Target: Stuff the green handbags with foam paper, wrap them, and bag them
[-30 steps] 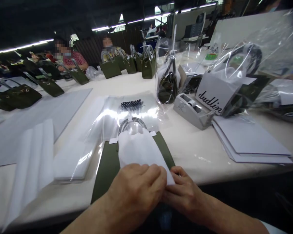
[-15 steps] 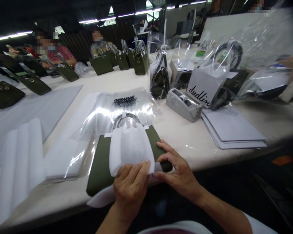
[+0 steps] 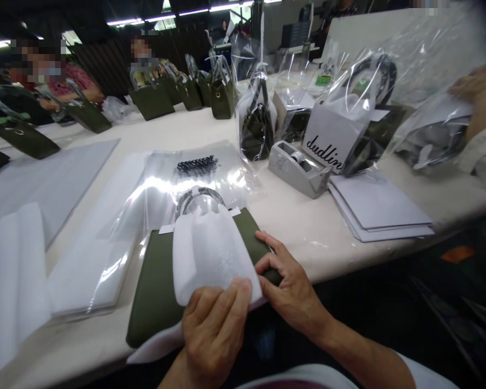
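Observation:
A dark green handbag (image 3: 152, 292) lies flat before me at the table's front edge. White foam sheet (image 3: 210, 254) is wrapped over its middle, and a loose end of it pokes out below the bag at the lower left. The bag's handles (image 3: 200, 195) are wrapped in clear plastic and point away from me. My left hand (image 3: 216, 327) is closed on the foam's near edge, fingertips pressing it down. At the bag's right side, my right hand (image 3: 289, 283) has curled fingers on the green edge and its thumb beside the foam's corner.
Clear plastic bags (image 3: 125, 216) lie left of and behind the handbag. Foam sheets (image 3: 14, 270) are at far left. A tape dispenser (image 3: 299, 170), white boards (image 3: 383, 202) and bagged handbags (image 3: 257, 121) stand to the right. A co-worker's hand (image 3: 476, 86) is at far right.
The foam's lower right corner has come down and right, covering the pale strip by my right thumb. My view has shifted slightly. Both hands stay at the bag.

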Motion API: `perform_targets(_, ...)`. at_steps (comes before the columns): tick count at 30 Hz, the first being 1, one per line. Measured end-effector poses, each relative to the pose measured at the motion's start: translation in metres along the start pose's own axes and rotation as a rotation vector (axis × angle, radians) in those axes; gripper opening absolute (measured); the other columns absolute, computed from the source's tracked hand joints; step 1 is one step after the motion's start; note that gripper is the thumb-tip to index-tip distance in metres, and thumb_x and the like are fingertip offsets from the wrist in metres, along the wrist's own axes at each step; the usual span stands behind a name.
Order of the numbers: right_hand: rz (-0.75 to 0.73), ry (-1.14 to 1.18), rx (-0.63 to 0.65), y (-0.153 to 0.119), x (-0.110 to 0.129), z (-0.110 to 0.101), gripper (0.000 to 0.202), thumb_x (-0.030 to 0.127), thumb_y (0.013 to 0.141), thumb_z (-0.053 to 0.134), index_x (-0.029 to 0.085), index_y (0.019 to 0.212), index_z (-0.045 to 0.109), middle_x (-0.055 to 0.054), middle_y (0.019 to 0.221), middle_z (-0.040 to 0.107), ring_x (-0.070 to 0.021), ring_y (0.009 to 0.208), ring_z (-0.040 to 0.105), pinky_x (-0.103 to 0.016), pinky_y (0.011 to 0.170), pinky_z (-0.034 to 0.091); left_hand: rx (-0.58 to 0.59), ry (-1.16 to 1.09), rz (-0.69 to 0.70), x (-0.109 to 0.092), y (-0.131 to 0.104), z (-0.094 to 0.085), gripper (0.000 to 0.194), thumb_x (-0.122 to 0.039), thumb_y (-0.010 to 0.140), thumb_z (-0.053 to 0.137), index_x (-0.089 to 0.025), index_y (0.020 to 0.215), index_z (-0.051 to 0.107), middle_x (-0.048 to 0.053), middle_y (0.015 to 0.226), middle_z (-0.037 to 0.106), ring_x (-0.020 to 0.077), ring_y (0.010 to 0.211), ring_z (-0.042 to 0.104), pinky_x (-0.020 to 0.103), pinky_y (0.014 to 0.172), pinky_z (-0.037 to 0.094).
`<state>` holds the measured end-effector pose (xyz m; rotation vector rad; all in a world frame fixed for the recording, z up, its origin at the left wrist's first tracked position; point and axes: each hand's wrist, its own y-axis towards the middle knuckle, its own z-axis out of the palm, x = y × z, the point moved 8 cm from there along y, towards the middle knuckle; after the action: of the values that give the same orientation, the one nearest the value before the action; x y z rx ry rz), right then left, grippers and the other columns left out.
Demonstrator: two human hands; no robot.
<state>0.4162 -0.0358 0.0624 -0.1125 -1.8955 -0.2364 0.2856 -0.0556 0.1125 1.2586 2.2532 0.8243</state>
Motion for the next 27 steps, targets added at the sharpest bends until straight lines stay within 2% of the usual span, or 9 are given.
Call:
perform_targets(6,0.025,0.048,-0.023,0.002,-0.008,-0.002,0.009,0.011,0.071,0.059,0.020,0.070,0.058,0.000,0.135,0.037,-0.0173,0.125,0.034,-0.028,0.104,0.026,0.073,-0.014,0.127,-0.007,0.000,0.006,0.022,-0.007,0.086,0.044,-0.006,0.100,0.061,0.010,0.095,0.066,0.0170,0.076,0.054,0.031,0.069,0.039)
perform_targets(10,0.021,0.043,-0.037,0.001,-0.010,-0.001,0.009,0.011,0.071,0.058,0.020,0.071,0.058,0.001,0.135,0.037,-0.0158,0.124,0.034,-0.025,0.103,0.026,0.117,-0.007,0.124,-0.005,-0.002,0.006,0.025,-0.009,0.088,0.040,-0.008,0.101,0.062,0.009,0.097,0.065,0.0163,0.078,0.054,0.031,0.072,0.038)
perform_targets(16,0.013,0.054,-0.059,0.001,-0.014,-0.001,0.006,0.015,0.073,0.056,0.021,0.071,0.057,0.001,0.134,0.038,-0.0166,0.124,0.034,-0.026,0.102,0.027,0.094,-0.059,0.129,-0.002,-0.012,-0.003,0.027,-0.008,0.089,0.038,-0.011,0.097,0.064,0.006,0.096,0.065,0.0158,0.085,0.054,0.032,0.080,0.037)
perform_targets(19,0.003,0.049,-0.055,0.000,-0.013,0.000,0.006,0.015,0.073,0.056,0.021,0.072,0.057,0.001,0.134,0.038,-0.0177,0.124,0.035,-0.028,0.103,0.026,0.075,-0.042,0.076,-0.001,-0.009,-0.003,0.020,-0.009,0.084,0.050,-0.008,0.101,0.061,0.007,0.090,0.065,0.0169,0.082,0.054,0.032,0.076,0.039)
perform_targets(21,-0.008,0.039,-0.049,0.000,-0.012,0.001,0.006,0.015,0.073,0.056,0.021,0.072,0.057,0.001,0.135,0.038,-0.0180,0.124,0.035,-0.029,0.103,0.026,0.073,-0.020,0.030,0.000,-0.004,-0.002,0.024,-0.009,0.081,0.056,-0.008,0.105,0.058,0.006,0.081,0.063,0.0159,0.075,0.052,0.031,0.070,0.040)
perform_targets(23,-0.016,0.029,-0.051,-0.001,-0.011,0.001,0.005,0.016,0.074,0.055,0.021,0.072,0.057,0.001,0.134,0.038,-0.0179,0.124,0.034,-0.029,0.103,0.026,0.070,0.005,0.001,0.001,0.001,0.000,0.023,-0.009,0.081,0.055,-0.008,0.104,0.058,0.004,0.073,0.060,0.0146,0.069,0.051,0.029,0.064,0.039)
perform_targets(27,-0.005,0.035,-0.064,-0.001,-0.011,-0.001,0.005,0.017,0.074,0.056,0.020,0.071,0.056,0.001,0.134,0.039,-0.0179,0.124,0.034,-0.030,0.103,0.025,0.049,-0.026,0.059,-0.003,0.002,0.000,0.020,-0.006,0.082,0.050,-0.007,0.100,0.059,0.004,0.070,0.058,0.0147,0.066,0.049,0.029,0.060,0.039)
